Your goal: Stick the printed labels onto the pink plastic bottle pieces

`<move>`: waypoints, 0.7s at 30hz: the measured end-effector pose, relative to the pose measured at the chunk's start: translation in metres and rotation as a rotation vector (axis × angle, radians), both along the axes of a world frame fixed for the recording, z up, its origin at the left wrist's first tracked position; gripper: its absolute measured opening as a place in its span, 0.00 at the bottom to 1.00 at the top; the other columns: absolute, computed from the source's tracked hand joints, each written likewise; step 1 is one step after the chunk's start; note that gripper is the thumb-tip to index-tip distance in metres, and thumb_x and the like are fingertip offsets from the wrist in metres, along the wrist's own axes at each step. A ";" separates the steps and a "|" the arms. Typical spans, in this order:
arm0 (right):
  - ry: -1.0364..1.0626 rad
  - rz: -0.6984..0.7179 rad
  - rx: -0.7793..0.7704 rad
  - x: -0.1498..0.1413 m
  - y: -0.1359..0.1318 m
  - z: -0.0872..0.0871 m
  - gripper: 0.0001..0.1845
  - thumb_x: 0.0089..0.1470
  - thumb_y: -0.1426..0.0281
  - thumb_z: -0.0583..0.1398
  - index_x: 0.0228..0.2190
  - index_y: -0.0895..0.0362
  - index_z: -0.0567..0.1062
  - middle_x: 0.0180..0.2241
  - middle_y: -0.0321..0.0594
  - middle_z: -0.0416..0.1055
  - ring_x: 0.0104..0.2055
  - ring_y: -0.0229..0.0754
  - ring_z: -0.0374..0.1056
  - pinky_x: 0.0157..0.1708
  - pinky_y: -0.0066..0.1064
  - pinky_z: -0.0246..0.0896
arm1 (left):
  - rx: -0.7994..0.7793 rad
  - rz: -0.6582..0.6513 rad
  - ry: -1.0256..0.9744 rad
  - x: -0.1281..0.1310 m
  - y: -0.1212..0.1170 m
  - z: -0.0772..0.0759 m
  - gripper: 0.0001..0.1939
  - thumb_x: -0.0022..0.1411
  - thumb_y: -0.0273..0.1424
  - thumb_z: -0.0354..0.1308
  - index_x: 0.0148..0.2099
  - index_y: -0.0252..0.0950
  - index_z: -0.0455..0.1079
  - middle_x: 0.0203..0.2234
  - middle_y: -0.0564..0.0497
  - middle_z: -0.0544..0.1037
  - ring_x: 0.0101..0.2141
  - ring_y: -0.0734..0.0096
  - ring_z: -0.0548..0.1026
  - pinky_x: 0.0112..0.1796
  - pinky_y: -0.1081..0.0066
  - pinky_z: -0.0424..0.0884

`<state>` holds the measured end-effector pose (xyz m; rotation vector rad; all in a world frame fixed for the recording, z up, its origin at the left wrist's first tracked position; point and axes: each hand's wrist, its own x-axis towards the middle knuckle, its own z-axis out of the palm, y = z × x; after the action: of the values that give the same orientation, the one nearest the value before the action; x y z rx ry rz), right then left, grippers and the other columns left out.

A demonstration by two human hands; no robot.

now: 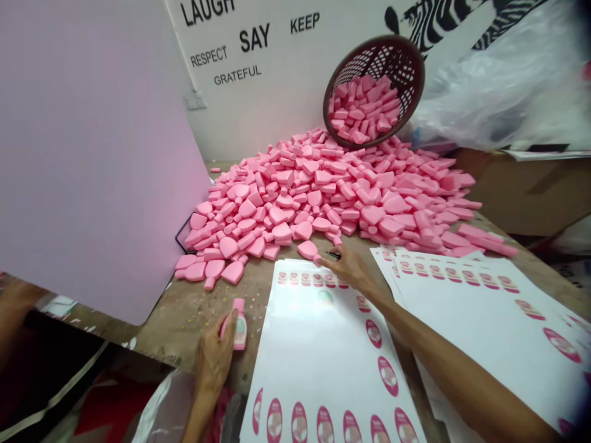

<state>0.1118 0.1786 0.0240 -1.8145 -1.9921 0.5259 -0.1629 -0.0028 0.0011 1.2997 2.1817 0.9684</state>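
Head: labelled bottle [240,335] lengthwise, neck [238,304] away

We see bright, diffuse light across the tabletop [180,314], with pale glare on the central label sheet [314,351] and deep shadow at lower left. We note wide-angle stretching toward the lower right and dark, blurred right-hand corners.

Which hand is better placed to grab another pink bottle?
Probably the right hand: it's at a pink bottle on the near edge of the pile, though it holds a dark tool. The left hand holds a labelled bottle, farther away.
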 end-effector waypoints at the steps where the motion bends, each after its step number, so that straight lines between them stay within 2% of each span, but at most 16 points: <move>1: -0.019 -0.004 -0.001 -0.011 0.007 -0.002 0.23 0.50 0.55 0.59 0.38 0.62 0.74 0.35 0.52 0.75 0.36 0.50 0.70 0.32 0.34 0.59 | -0.009 0.003 0.124 -0.008 0.002 -0.004 0.23 0.62 0.46 0.44 0.34 0.35 0.73 0.25 0.48 0.74 0.29 0.60 0.71 0.33 0.63 0.66; 4: -0.085 0.031 -0.002 -0.025 0.012 0.000 0.16 0.54 0.61 0.57 0.35 0.63 0.75 0.33 0.53 0.74 0.36 0.50 0.69 0.32 0.34 0.56 | 0.107 0.043 0.449 -0.014 0.006 -0.005 0.22 0.63 0.42 0.43 0.38 0.33 0.73 0.35 0.40 0.74 0.38 0.53 0.70 0.41 0.55 0.65; 5: -0.101 0.056 0.003 -0.023 0.008 0.004 0.15 0.54 0.63 0.56 0.35 0.62 0.75 0.33 0.52 0.74 0.37 0.49 0.69 0.32 0.33 0.56 | 0.180 0.052 0.498 -0.009 0.007 0.000 0.21 0.63 0.41 0.44 0.42 0.32 0.73 0.39 0.39 0.72 0.41 0.52 0.68 0.43 0.53 0.64; 7: -0.123 0.150 0.007 -0.012 -0.009 0.020 0.14 0.54 0.63 0.57 0.37 0.59 0.75 0.35 0.48 0.74 0.38 0.46 0.69 0.34 0.32 0.56 | 0.305 0.014 0.456 0.007 0.010 0.016 0.21 0.63 0.41 0.47 0.47 0.32 0.70 0.44 0.37 0.70 0.46 0.51 0.67 0.47 0.53 0.64; 9: -0.107 0.368 -0.001 0.003 -0.034 0.042 0.10 0.51 0.63 0.60 0.35 0.55 0.75 0.36 0.41 0.74 0.38 0.43 0.68 0.37 0.30 0.56 | 0.342 -0.127 0.250 0.031 0.014 0.035 0.20 0.62 0.40 0.50 0.50 0.33 0.69 0.47 0.39 0.69 0.49 0.55 0.66 0.49 0.56 0.64; 10: -0.072 0.555 -0.005 0.010 -0.047 0.054 0.10 0.51 0.63 0.60 0.36 0.54 0.75 0.36 0.39 0.74 0.38 0.41 0.67 0.38 0.30 0.56 | 0.282 -0.232 0.111 0.044 0.015 0.044 0.21 0.60 0.40 0.53 0.52 0.34 0.68 0.49 0.40 0.68 0.49 0.56 0.67 0.49 0.58 0.65; 11: -0.026 0.700 -0.031 0.016 -0.061 0.064 0.10 0.51 0.63 0.61 0.36 0.54 0.75 0.36 0.39 0.74 0.38 0.40 0.67 0.38 0.30 0.57 | 0.172 -0.358 -0.059 0.057 0.015 0.051 0.22 0.58 0.41 0.55 0.52 0.36 0.68 0.48 0.42 0.70 0.47 0.57 0.69 0.47 0.60 0.67; 13: 0.087 0.871 -0.113 0.026 -0.083 0.074 0.13 0.51 0.62 0.61 0.39 0.53 0.75 0.36 0.38 0.73 0.37 0.40 0.67 0.38 0.30 0.59 | -0.124 -0.670 -0.448 0.082 0.014 0.058 0.20 0.57 0.43 0.57 0.47 0.36 0.70 0.40 0.45 0.75 0.39 0.61 0.74 0.40 0.64 0.70; 14: 0.152 0.881 -0.162 0.030 -0.090 0.074 0.15 0.51 0.60 0.62 0.40 0.53 0.74 0.37 0.38 0.73 0.37 0.40 0.67 0.37 0.29 0.59 | -0.225 -0.757 -0.623 0.092 0.013 0.057 0.19 0.57 0.44 0.57 0.44 0.34 0.72 0.35 0.46 0.77 0.35 0.63 0.75 0.36 0.66 0.71; 15: 0.215 0.847 -0.194 0.034 -0.093 0.069 0.17 0.51 0.59 0.61 0.42 0.52 0.74 0.38 0.38 0.73 0.38 0.40 0.67 0.37 0.29 0.60 | -0.280 -0.786 -0.763 0.101 0.012 0.054 0.19 0.58 0.44 0.56 0.41 0.33 0.72 0.30 0.48 0.77 0.31 0.65 0.75 0.33 0.68 0.71; 16: 0.270 0.770 -0.196 0.037 -0.094 0.060 0.18 0.52 0.57 0.60 0.42 0.52 0.73 0.39 0.38 0.73 0.38 0.40 0.68 0.37 0.30 0.61 | -0.278 -0.750 -0.864 0.108 0.012 0.050 0.19 0.59 0.44 0.55 0.39 0.32 0.71 0.27 0.48 0.76 0.28 0.67 0.75 0.30 0.70 0.70; 18: 0.316 0.522 -0.116 0.040 -0.090 0.034 0.17 0.58 0.56 0.53 0.41 0.53 0.73 0.37 0.38 0.73 0.36 0.40 0.68 0.36 0.31 0.61 | -0.181 -0.577 -0.961 0.117 0.015 0.038 0.18 0.58 0.44 0.56 0.38 0.31 0.70 0.26 0.49 0.75 0.25 0.71 0.74 0.28 0.73 0.70; 20: 0.230 0.263 0.029 0.039 -0.083 0.005 0.18 0.61 0.58 0.47 0.37 0.54 0.71 0.31 0.37 0.73 0.30 0.39 0.67 0.32 0.31 0.59 | -0.081 -0.434 -0.982 0.122 0.023 0.028 0.18 0.55 0.42 0.60 0.38 0.31 0.70 0.28 0.49 0.74 0.25 0.72 0.73 0.28 0.72 0.72; 21: 0.146 0.187 0.104 0.037 -0.079 -0.007 0.17 0.62 0.59 0.46 0.36 0.54 0.71 0.29 0.37 0.73 0.29 0.39 0.66 0.31 0.31 0.58 | -0.048 -0.386 -0.983 0.124 0.028 0.024 0.18 0.53 0.42 0.62 0.38 0.31 0.70 0.28 0.49 0.74 0.24 0.72 0.73 0.28 0.71 0.73</move>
<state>0.1491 0.0991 0.0166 -1.4941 -2.0583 0.5814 -0.0390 0.0253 0.0256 0.8726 1.1492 1.0637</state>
